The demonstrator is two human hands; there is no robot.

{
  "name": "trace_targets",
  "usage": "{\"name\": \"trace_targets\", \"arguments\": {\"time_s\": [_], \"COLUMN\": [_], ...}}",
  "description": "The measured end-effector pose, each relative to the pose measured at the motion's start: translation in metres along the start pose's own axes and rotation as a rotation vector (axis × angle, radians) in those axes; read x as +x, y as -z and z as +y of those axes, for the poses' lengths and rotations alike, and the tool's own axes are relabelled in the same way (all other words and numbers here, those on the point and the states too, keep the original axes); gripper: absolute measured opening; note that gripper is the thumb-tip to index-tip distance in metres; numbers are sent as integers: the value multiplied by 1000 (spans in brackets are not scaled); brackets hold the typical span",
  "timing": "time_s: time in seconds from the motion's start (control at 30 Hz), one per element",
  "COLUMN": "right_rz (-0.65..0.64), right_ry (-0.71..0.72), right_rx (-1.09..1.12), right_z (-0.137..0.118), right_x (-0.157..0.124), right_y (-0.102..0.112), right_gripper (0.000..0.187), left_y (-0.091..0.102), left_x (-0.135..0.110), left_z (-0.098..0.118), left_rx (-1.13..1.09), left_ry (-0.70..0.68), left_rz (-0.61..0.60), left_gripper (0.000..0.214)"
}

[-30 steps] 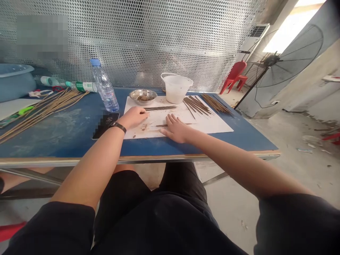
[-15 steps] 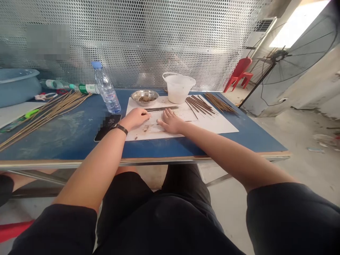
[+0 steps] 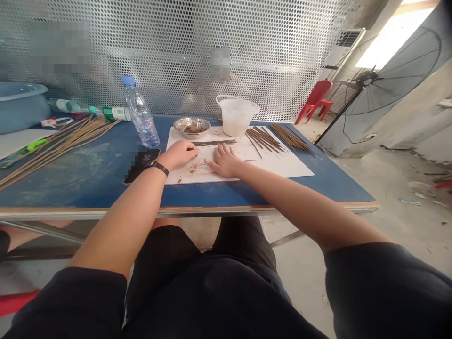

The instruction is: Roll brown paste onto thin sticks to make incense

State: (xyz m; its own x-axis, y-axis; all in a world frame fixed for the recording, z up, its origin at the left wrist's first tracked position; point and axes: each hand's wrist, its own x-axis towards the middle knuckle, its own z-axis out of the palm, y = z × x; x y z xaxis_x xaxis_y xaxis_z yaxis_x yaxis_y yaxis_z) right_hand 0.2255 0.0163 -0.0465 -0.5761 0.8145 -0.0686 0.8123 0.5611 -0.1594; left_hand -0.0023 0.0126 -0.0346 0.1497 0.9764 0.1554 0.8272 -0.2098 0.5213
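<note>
My left hand (image 3: pixel 181 154), a dark band on its wrist, rests on the white board (image 3: pixel 289 165) with fingers curled together; whatever they pinch is too small to make out. Its fingertips are beside the left end of a few thin dark sticks (image 3: pixel 215 142). Flat on the board lies my right hand (image 3: pixel 225 161), palm down and fingers spread. A thin stick (image 3: pixel 251 160) shows just right of it; anything under the palm is hidden. Brown crumbs (image 3: pixel 192 168) dot the board between and below my hands. Behind them stands a metal bowl (image 3: pixel 192 128) with brown paste-like lumps inside.
Past the sticks is a white plastic bucket (image 3: pixel 237 117). Brown-coated sticks (image 3: pixel 266 140) and another bundle (image 3: pixel 292 138) lie right. Leftward are a phone (image 3: pixel 143 165), a water bottle (image 3: pixel 141 115), long tan sticks (image 3: pixel 67 145) and a blue basin (image 3: pixel 23 108). Perforated metal (image 3: pixel 169 56) backs the table.
The camera view has shifted slightly. My right hand has slid a little left on the board, still flat. The left hand keeps nearly the same place and curled shape.
</note>
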Motion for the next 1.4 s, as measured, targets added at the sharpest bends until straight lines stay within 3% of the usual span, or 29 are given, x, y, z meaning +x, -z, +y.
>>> {"name": "trace_targets", "arguments": {"time_s": [0.13, 0.23, 0.53, 0.63, 0.73, 0.97, 1.07, 1.2, 1.4], "right_rz": [1, 13, -15, -2, -6, 80, 89, 52, 14], "right_ry": [-37, -28, 102, 115, 65, -8, -31, -12, 56], "right_rx": [16, 30, 32, 50, 34, 41, 55, 46, 43], "right_z": [2, 2, -14, -17, -19, -9, -6, -11, -27], "right_x": [33, 33, -53, -67, -52, 31, 44, 24, -44], "right_y": [4, 4, -4, -6, -5, 0, 1, 0, -6], "right_gripper": [119, 118, 122, 121, 122, 121, 120, 118, 119], "left_y": [1, 0, -1, -1, -1, 2, 2, 2, 0], "left_x": [-2, -3, 0, 1, 1, 1, 3, 2, 2], "left_z": [-1, -3, -5, -4, -2, 0, -3, -4, -3], "left_rx": [14, 2, -27, -28, -23, 11, -4, 6, -7], "left_ry": [-10, -20, -36, -33, -28, 7, 4, 23, 1], "left_rz": [8, 10, 21, 17, 12, -2, -7, -24, -10], "left_gripper": [35, 36, 34, 32, 32, 29, 24, 31, 33]}}
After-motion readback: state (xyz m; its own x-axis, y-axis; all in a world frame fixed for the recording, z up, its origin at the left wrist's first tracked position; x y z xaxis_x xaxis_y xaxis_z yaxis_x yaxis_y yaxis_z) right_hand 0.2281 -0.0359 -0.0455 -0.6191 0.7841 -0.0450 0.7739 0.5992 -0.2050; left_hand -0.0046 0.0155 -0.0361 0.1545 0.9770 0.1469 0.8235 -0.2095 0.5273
